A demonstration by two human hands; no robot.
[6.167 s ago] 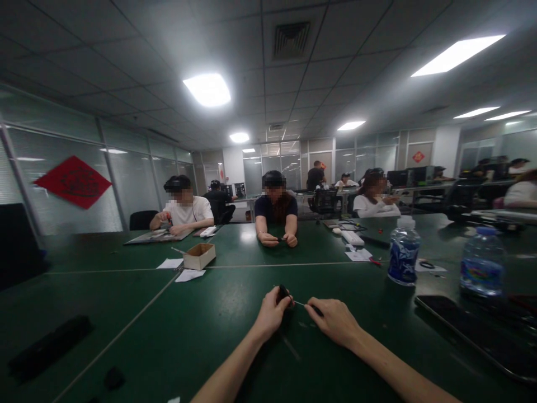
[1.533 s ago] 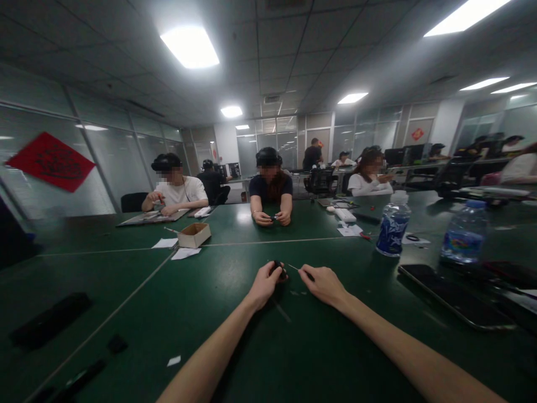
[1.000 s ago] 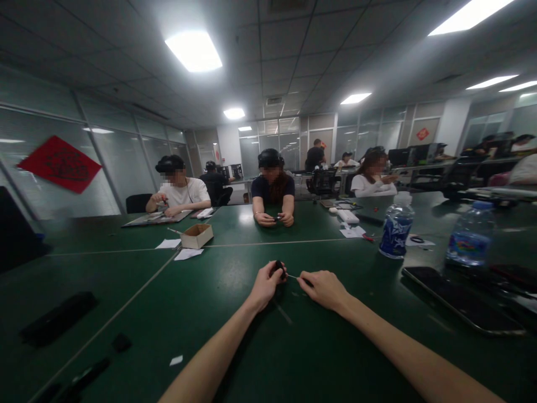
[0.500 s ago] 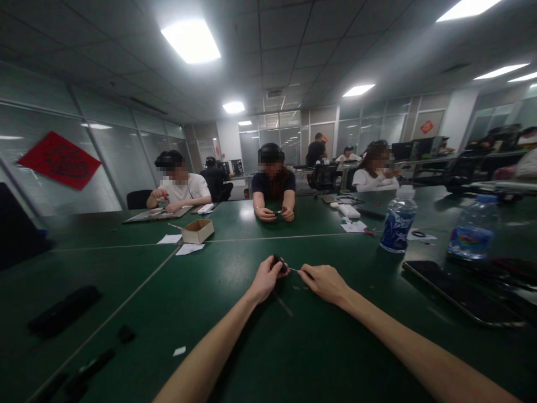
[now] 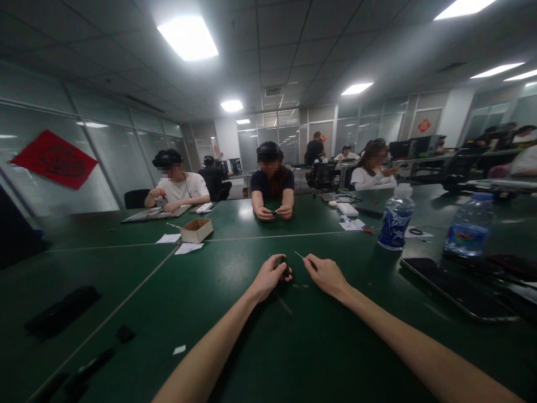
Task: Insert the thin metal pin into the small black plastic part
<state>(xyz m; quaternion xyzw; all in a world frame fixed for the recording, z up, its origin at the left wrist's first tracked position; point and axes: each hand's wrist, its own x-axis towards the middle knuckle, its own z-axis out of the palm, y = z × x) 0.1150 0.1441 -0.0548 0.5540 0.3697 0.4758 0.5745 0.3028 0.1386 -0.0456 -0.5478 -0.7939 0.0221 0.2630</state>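
Note:
Over the green table, my left hand [image 5: 271, 277] is closed around a small black object [image 5: 286, 268] whose exact kind I cannot make out. To its right, my right hand [image 5: 327, 274] pinches a slim tool with a thin metal shaft [image 5: 298, 254]; its handle is hidden in the fingers. The shaft points up and to the left, and a gap separates its tip from the black object. Below the hands, a faint thin strip [image 5: 283, 302] shows on the tabletop.
A water bottle with a blue label [image 5: 395, 218], a second bottle [image 5: 469, 226] and a phone [image 5: 455, 288] stand or lie right. A small open box [image 5: 197, 230] sits ahead left. Dark items, including a black case [image 5: 62, 310], lie left. A person [image 5: 272, 184] sits opposite.
The tool's shaft has come away from the black object as my right hand shifted slightly, and its tip now angles upward. The black object has turned more upright in my left hand.

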